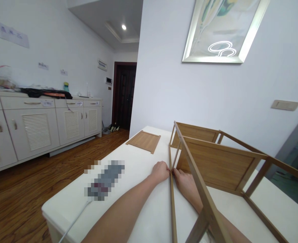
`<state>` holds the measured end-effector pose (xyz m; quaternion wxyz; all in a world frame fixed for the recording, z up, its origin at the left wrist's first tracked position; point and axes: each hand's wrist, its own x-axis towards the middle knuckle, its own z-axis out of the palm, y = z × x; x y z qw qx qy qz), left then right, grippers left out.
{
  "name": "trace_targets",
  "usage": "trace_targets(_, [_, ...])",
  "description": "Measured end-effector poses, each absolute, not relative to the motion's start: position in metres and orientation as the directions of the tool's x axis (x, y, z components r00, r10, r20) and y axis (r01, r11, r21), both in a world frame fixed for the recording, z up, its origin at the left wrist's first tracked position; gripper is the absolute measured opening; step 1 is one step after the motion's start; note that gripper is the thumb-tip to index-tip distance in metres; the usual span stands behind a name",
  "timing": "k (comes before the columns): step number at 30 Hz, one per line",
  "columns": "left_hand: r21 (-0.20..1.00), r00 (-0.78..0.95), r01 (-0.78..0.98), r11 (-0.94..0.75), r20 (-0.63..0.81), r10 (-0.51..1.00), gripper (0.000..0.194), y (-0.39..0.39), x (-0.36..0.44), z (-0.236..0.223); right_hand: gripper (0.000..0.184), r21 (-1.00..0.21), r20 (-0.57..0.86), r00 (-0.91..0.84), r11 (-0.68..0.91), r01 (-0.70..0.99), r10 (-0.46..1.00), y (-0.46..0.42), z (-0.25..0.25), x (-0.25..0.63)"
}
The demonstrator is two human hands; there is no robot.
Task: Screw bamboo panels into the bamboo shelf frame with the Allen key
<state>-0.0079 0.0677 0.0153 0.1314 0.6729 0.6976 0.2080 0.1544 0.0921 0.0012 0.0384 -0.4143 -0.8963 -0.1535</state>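
A wooden shelf rack (pixel 220 160) lies on its side across the right half of the white table, its slatless panels set between thin bars. My left hand (pixel 160 172) is closed at the outer side of the rack's lower long bar (pixel 172 195), fingertips pinched against it. From the inner side, my right hand (pixel 185 182) reaches through the frame and grips the same spot, where a thin crossbar (pixel 176 155) meets the long bar. Whether a small part sits between the fingertips is hidden. Part of my right forearm is behind the rack's upper bar.
A loose wooden panel (pixel 144 141) lies flat near the table's far end. On the left of the white table (pixel 63 206) is a blurred-out device (pixel 104 182) with a white cable (pixel 75 219). White cabinets (pixel 37 125) line the left wall; a framed picture (pixel 215 33) hangs ahead.
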Motion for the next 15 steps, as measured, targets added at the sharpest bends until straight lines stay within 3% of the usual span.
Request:
trace_targets(5, [0.441,-0.041,0.897,-0.019,0.127,0.991,0.030,0.061,-0.006,0.018,0.031,0.284,0.186,-0.659,0.602,0.746,0.729,0.092,-0.001,0.152])
trace_targets(15, [0.462,-0.093,0.886,0.035,0.102,0.990,0.023,0.064,-0.003,0.014,0.026,0.185,0.212,-0.669,0.643,0.744,0.713,0.088,0.005,0.156])
